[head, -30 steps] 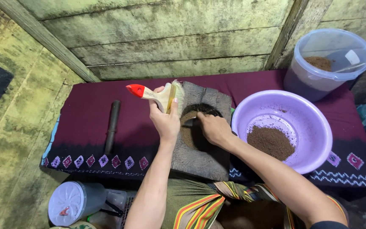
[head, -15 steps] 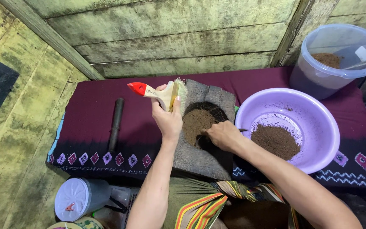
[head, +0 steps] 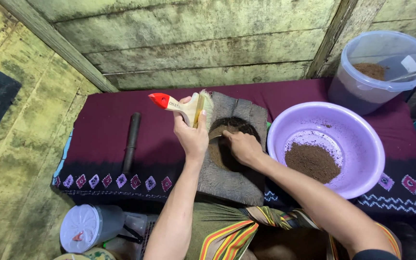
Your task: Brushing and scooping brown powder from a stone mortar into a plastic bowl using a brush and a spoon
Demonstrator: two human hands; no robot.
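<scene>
From the head camera I see my left hand (head: 192, 137) closed around a flat paintbrush (head: 185, 106) with a wooden handle and a red tip, holding it tilted above the left edge of the stone mortar block (head: 234, 178), bristles pointing up and away from the hollow. My right hand (head: 242, 147) reaches down into the mortar's round hollow (head: 220, 151), fingers curled onto the brown ground powder (head: 214, 149) there; whether it grips a small scoop or only gathers powder I cannot tell. A good heap of the same brown powder (head: 312, 161) already lies in the lilac plastic basin (head: 362, 144) just beside the block on the right, so I judge much of the emptying done, with a layer left in the hollow to gather and the brush not yet touching the stone. A dark pestle (head: 131, 142) lies apart on the maroon cloth (head: 102, 120), and a clear bucket (head: 386, 58) holding more brown powder stands behind the basin.
</scene>
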